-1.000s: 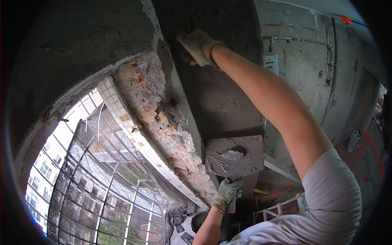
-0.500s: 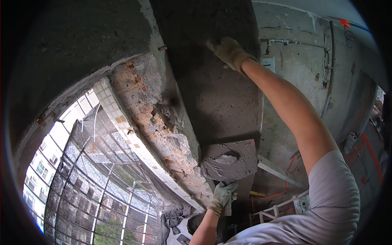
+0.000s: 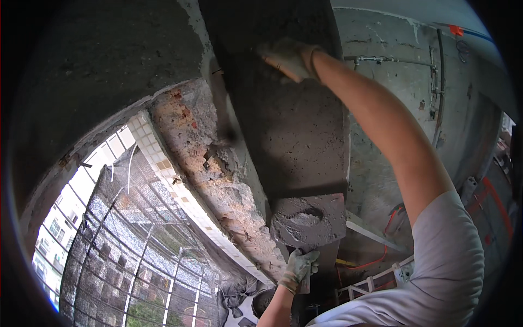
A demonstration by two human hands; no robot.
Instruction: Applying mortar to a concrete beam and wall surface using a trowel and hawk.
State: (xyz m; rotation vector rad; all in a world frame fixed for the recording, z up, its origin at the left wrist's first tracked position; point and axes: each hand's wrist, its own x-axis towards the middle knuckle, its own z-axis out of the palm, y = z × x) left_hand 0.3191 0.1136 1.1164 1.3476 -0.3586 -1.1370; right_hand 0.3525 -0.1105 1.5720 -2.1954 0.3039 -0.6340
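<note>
A plasterer's hawk (image 3: 332, 213) bears a wet grey heap of mortar (image 3: 305, 218) with a hollow in it. My left hand (image 3: 300, 266), in a pale work glove, is closed round its handle below the board. Higher up, my gloved right hand (image 3: 291, 59) is at the dark, freshly coated wall strip (image 3: 297, 136). Its fingers are curled, but shadow and blur hide what they grip. Pits and specks mark the lower part of that strip.
Left of the strip runs broken masonry (image 3: 201, 141) with a tile-edged border (image 3: 163, 163) and a netted, barred opening (image 3: 136, 234). Pipes (image 3: 392, 59) cross the right wall. A dark bucket (image 3: 264, 300) stands low beside my left forearm; an orange cable (image 3: 373, 261) lies to the right.
My right hand has moved left along the upper wall and turned. The hawk stays near the same place; the hollow in its mortar looks wider and rounder.
</note>
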